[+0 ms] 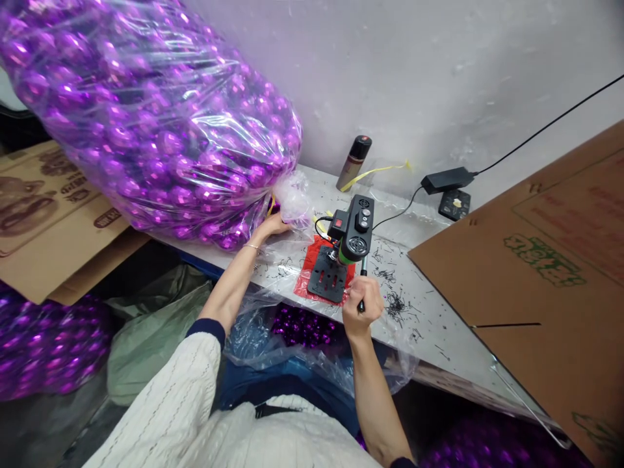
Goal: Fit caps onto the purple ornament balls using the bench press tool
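Nearest, below and to the left of the right fingers, I see a clear plastic bag (246, 328) hanging at the table edge, with shiny purple pieces (305, 325) showing inside. The right hand (361, 300) is curled in a fist, fingers clamped round the black lever handle (364, 265) of a small bench machine (358, 227). The machine stands just beyond those fingers, its dark base plate (326, 276) to their left, on a red sheet (303, 279). Black clippings (396, 303) lie scattered to the fingers' right.

The left hand (277, 224) reaches farther out, to the gathered neck of a large clear sack (170, 130). Its fingertips are hidden by crumpled plastic, so I cannot tell whether they are pinched or apart.

I judge the work partway through: the sack looks filled and its neck drawn in, and the litter suggests many pieces handled; the bare base plate holds no purple piece, and the loose ones in the hanging bag look unfinished.

For containers, the sack beyond the left fingers bulges with purple balls; another purple-filled bag (49, 344) lies well to their left, below cardboard (53, 214). A brown carton (517, 260) stands right of the right fingers, contents unseen. Farthest, against the wall, is a spray can (354, 162).
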Demonstrator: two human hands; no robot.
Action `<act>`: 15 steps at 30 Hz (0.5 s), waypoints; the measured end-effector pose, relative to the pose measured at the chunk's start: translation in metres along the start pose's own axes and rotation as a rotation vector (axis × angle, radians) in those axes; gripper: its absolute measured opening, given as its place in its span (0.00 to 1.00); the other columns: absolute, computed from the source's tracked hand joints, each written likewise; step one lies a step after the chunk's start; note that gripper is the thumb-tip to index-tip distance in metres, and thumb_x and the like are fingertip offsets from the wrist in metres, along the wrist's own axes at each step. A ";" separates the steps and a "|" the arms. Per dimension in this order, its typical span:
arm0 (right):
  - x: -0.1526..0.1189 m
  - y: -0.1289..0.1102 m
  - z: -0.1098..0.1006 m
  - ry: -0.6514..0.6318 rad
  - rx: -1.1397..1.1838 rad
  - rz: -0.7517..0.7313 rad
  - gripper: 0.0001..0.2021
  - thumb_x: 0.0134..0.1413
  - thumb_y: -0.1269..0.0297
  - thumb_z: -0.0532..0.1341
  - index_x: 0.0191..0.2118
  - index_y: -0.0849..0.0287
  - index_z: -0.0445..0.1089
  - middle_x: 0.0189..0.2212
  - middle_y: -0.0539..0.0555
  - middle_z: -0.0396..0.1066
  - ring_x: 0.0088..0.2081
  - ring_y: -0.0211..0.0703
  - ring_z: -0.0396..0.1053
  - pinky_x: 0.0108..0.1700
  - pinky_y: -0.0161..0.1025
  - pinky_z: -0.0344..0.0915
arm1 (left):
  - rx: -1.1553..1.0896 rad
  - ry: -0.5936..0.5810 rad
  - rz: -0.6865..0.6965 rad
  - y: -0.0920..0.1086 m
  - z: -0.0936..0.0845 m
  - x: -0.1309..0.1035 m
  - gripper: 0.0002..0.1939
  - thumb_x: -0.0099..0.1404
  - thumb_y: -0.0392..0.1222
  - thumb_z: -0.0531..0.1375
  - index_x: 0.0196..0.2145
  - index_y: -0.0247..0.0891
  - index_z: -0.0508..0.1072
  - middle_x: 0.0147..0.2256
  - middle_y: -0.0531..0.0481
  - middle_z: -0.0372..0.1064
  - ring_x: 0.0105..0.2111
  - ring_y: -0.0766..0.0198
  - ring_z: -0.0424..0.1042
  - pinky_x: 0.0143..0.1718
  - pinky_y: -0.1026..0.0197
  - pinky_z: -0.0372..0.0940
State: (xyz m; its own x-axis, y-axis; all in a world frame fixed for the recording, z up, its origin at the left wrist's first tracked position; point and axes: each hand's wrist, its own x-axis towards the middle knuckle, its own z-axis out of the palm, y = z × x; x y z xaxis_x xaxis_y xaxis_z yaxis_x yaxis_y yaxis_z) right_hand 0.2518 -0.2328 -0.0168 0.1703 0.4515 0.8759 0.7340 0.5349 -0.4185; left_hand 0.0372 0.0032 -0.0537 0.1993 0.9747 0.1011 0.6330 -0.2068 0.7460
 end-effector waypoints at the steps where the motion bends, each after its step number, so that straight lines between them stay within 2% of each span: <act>1: 0.000 0.000 0.000 -0.006 -0.001 -0.006 0.12 0.61 0.77 0.53 0.28 0.56 0.61 0.24 0.49 0.65 0.27 0.36 0.64 0.31 0.35 0.60 | -0.081 -0.019 -0.036 0.002 -0.002 -0.010 0.27 0.57 0.47 0.69 0.51 0.30 0.73 0.47 0.37 0.75 0.44 0.48 0.76 0.46 0.51 0.71; 5: 0.000 0.002 -0.001 -0.020 -0.005 -0.028 0.12 0.61 0.77 0.53 0.28 0.56 0.62 0.24 0.49 0.66 0.27 0.36 0.65 0.31 0.35 0.61 | -0.643 -0.015 -0.225 0.012 -0.013 -0.070 0.31 0.65 0.44 0.63 0.63 0.39 0.63 0.54 0.40 0.71 0.39 0.59 0.77 0.39 0.59 0.73; 7: 0.002 0.002 -0.001 -0.020 -0.007 -0.027 0.11 0.61 0.76 0.54 0.28 0.56 0.62 0.24 0.49 0.65 0.27 0.36 0.65 0.31 0.35 0.61 | -0.908 0.003 -0.250 0.016 -0.016 -0.103 0.29 0.66 0.44 0.62 0.63 0.43 0.63 0.50 0.43 0.74 0.36 0.63 0.77 0.35 0.62 0.72; 9: 0.003 0.003 -0.001 -0.020 -0.004 -0.028 0.12 0.62 0.76 0.53 0.28 0.56 0.62 0.24 0.49 0.65 0.28 0.36 0.65 0.32 0.35 0.61 | -1.147 0.008 -0.274 0.021 -0.015 -0.134 0.25 0.66 0.44 0.62 0.60 0.42 0.67 0.42 0.46 0.76 0.32 0.65 0.77 0.31 0.65 0.71; 12: 0.004 0.002 -0.001 -0.018 0.001 -0.025 0.12 0.62 0.75 0.53 0.28 0.56 0.62 0.24 0.49 0.65 0.28 0.36 0.65 0.32 0.35 0.60 | -1.431 -0.005 -0.385 0.029 0.000 -0.167 0.16 0.66 0.42 0.63 0.49 0.35 0.73 0.36 0.46 0.77 0.30 0.66 0.77 0.30 0.67 0.71; 15: 0.005 0.002 -0.002 -0.020 -0.001 -0.014 0.12 0.63 0.74 0.53 0.28 0.56 0.62 0.23 0.49 0.66 0.27 0.36 0.65 0.31 0.36 0.60 | -1.599 -0.046 -0.515 0.037 0.024 -0.186 0.12 0.67 0.41 0.61 0.45 0.31 0.74 0.37 0.42 0.78 0.30 0.65 0.77 0.31 0.66 0.71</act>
State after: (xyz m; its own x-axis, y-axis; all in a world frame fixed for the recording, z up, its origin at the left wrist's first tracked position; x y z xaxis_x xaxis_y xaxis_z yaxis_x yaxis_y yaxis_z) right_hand 0.2548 -0.2310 -0.0131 0.1469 0.4580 0.8767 0.7368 0.5407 -0.4059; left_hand 0.0414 -0.1882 -0.0608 0.2659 0.8997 -0.3461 -0.7029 0.4266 0.5691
